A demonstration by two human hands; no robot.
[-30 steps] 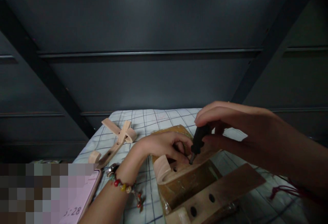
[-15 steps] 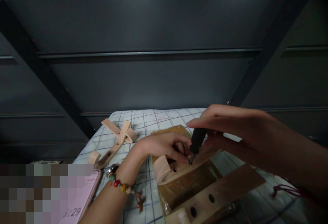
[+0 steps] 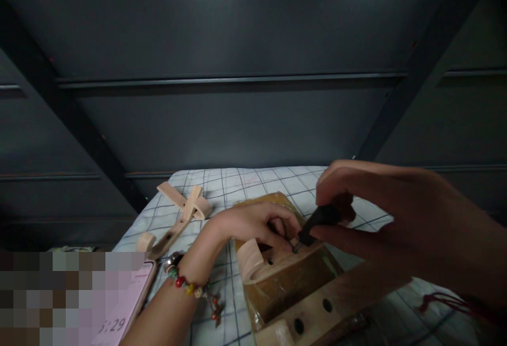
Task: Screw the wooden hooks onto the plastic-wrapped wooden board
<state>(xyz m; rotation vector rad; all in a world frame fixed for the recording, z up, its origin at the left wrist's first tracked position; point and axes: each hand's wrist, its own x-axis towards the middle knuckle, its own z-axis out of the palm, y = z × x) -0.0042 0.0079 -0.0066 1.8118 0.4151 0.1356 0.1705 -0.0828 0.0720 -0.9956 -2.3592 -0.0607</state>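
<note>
My left hand [image 3: 265,224] is closed over a pale wooden hook [image 3: 251,262] with a curled end, pressing it onto a brown, tape-wrapped block [image 3: 307,277]. Between the fingers and thumb of my right hand [image 3: 380,214] is a short black-handled screwdriver [image 3: 320,223], tilted over to the right. Its metal tip meets the hook's face beside my left fingertips, and one dark hole shows nearer the curl. In front lies a second wooden hook [image 3: 312,311] with two dark holes, partly under my right hand's shadow.
At the back left, more wooden hooks [image 3: 184,214] lie crossed on the checked cloth [image 3: 245,179]. A phone [image 3: 130,304] with a lit pink screen is at the lower left, partly blurred out. Dark grey panels [image 3: 237,124] rise behind the table.
The screwdriver has gone from nearly upright to leaning right, and my right hand has shifted right with its fingers regripping the handle. My left hand and the hook stay in place.
</note>
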